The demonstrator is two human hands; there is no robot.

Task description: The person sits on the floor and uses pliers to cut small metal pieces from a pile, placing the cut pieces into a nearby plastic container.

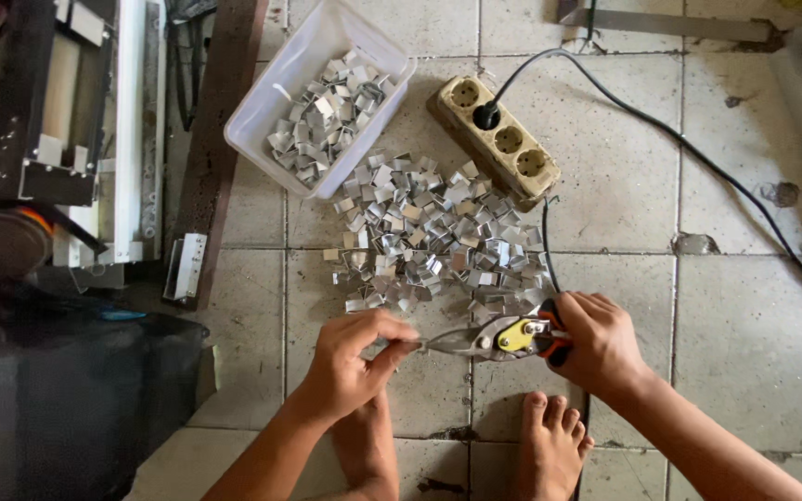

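Note:
My right hand (598,343) grips the handles of metal snips (498,339) with a yellow latch and red-black grips, blades pointing left. My left hand (356,357) pinches a small piece of sheet metal (399,345) at the blade tips. Just beyond the hands lies a pile of bent shiny metal clips (438,241) on the tiled floor. A white plastic tray (282,74) farther back holds more of the same clips (327,116). My bare feet (549,445) rest on the tiles below the hands.
A beige power strip (501,139) with a black plug and cable (698,158) lies right of the tray. A machine frame (95,139) and a dark bag (76,399) fill the left side. A metal bracket (185,267) sits by a dark wooden plank (225,111).

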